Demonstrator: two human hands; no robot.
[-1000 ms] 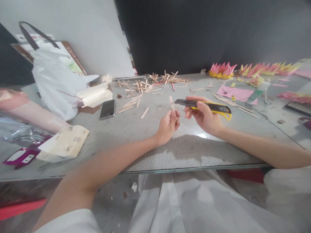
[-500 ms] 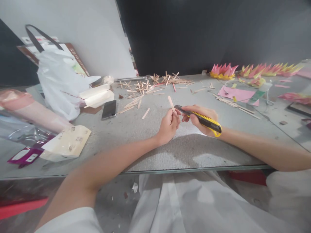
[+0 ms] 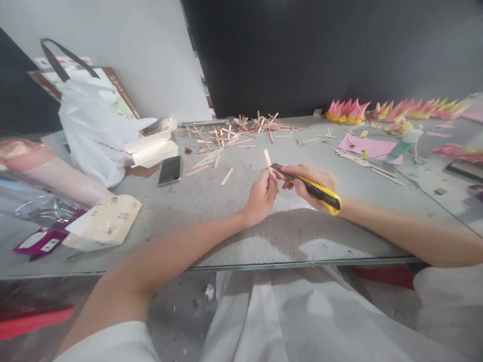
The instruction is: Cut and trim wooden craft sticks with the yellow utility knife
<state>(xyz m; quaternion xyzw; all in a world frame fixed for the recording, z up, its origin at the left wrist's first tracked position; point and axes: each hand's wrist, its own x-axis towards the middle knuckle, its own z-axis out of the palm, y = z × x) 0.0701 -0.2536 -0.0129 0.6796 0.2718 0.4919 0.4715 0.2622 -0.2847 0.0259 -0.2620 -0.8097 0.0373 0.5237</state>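
Observation:
A wooden craft stick [image 3: 267, 157] stands nearly upright in my left hand [image 3: 262, 193], pinched between thumb and fingers, its rounded top showing above them. My right hand [image 3: 311, 183] is closed round a yellow and black box cutter [image 3: 315, 189]. The front end of the cutter points left and lies close against the stick, just above my left fingertips. Whether the blade touches the wood I cannot tell. Both hands are just above the grey tabletop [image 3: 211, 221]. Beyond them is a pile of loose craft sticks [image 3: 226, 134].
On the left are a phone [image 3: 170, 171], a white plastic bag [image 3: 90, 120], and a cream paper packet [image 3: 109, 223]. Pink and yellow paper flowers [image 3: 346, 111] line the back right. Pink paper [image 3: 366, 145] lies near more sticks [image 3: 362, 162]. The table's front edge [image 3: 264, 266] runs near my body.
The craft stick has tipped slightly more upright and to the right in my left hand. The rear end of the box cutter has shifted slightly left and down. Both grips stay the same.

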